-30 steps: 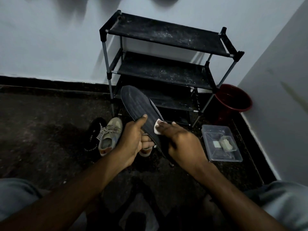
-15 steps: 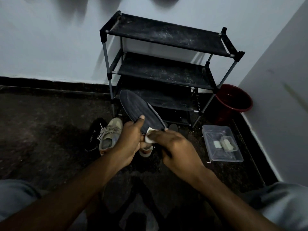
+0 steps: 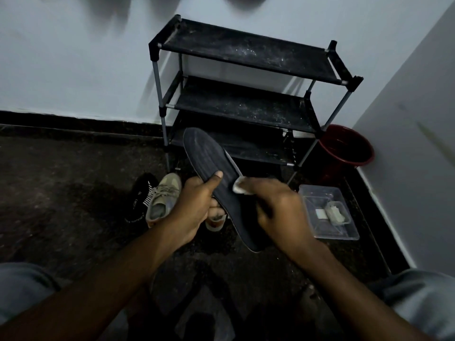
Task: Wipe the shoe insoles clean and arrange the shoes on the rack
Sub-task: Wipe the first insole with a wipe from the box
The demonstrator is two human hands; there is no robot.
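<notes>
Gripping the dark insole [image 3: 216, 163] at mid-length, the left hand [image 3: 197, 205] lays its thumb across the top with fingers [image 3: 214, 208] curled beneath, forearm entering from 7 o'clock. The right hand [image 3: 278, 207], reaching in from 5 o'clock, pinches a white wipe [image 3: 238, 187] against the insole's right edge. The insole slants toe-first toward 11 o'clock, before the rack [image 3: 246, 104]; an olive sneaker [image 3: 162, 200] lies on the floor at the left hand's 9 o'clock.

Dark floor [image 3: 61, 193], shoe rack [image 3: 246, 52], black shoe [image 3: 140, 200], tan shoe [image 3: 162, 198], red bucket [image 3: 344, 148], clear tub [image 3: 327, 233]
</notes>
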